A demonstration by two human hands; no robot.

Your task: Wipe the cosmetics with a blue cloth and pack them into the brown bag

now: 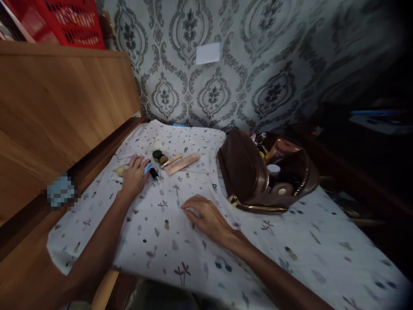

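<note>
My left hand (133,174) lies on the cloth at the left, its fingers stretched forward and slightly apart. Against its thumb side are a small light-blue item (148,168) and a black tube-like item (154,174). A yellowish item (120,171) pokes out on its other side. Just beyond sit a dark round piece (157,154), a brownish round piece (163,159), a slim beige stick (172,160) and a peach-coloured tube (183,164). My right hand (206,215) rests loosely curled near the middle, with a gap between thumb and fingers and nothing visible in it.
A brown bag (245,168) stands unzipped at the right, holding a white-capped container (273,169) and a pinkish-brown pouch or tube (282,150). Patterned white cloth (190,258) covers the table. A wooden cabinet (64,99) with a red basket (75,21) borders the left; wallpapered wall behind.
</note>
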